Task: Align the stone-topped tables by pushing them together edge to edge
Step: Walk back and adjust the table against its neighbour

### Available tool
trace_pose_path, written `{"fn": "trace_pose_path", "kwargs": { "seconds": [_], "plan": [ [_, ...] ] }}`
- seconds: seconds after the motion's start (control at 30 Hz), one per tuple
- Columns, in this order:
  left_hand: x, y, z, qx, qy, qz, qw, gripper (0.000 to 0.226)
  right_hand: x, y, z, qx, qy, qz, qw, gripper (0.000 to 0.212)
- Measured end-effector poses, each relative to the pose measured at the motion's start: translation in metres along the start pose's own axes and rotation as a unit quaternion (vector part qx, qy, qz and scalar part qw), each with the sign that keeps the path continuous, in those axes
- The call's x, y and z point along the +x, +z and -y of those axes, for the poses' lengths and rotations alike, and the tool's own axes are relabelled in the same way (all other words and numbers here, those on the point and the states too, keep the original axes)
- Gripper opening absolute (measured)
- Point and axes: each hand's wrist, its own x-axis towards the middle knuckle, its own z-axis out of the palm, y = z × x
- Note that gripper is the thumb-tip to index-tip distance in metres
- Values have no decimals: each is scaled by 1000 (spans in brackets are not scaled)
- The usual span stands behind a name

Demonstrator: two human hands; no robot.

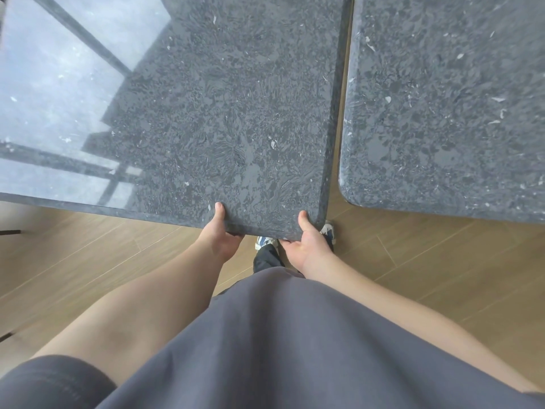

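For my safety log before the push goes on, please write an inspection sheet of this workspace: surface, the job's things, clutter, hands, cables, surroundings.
Surface: wooden floor, bare where it shows.
Job's things: left table and right table, both with dark speckled stone tops; a gap between their facing edges shows the floor, wider at the near end, so they are not yet aligned.
Clutter: nothing seen on either top.
Hands: left hand and right hand both grip the near edge of the left table by its right corner, thumbs on top, fingers underneath.
Cables: nothing seen.
Surroundings: window reflection on the left table's top; the person's shoes stand under the gripped corner.
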Motion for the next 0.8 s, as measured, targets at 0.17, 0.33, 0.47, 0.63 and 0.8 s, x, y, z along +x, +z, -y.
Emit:
{"fn": "trace_pose_path", "kwargs": {
  "seconds": [0.17,0.33,0.47,0.63,0.8],
  "plan": [
    [0,3,1,-7,-8,6,1000,39,0,-1,5,-12,-3,18,1000,43],
    [-11,18,8,-12,-3,8,1000,35,-8,4,17,20,-18,-4,1000,35],
    [-18,25,11,-21,-15,5,1000,36,-16,9,26,34,-30,-7,999,30],
    [-20,27,11,-27,-21,2,999,38,-18,11,28,40,-21,-12,999,32],
    [-23,25,8,-34,-30,15,999,37,-22,14,28,33,-21,-8,999,31]
  ]
}}
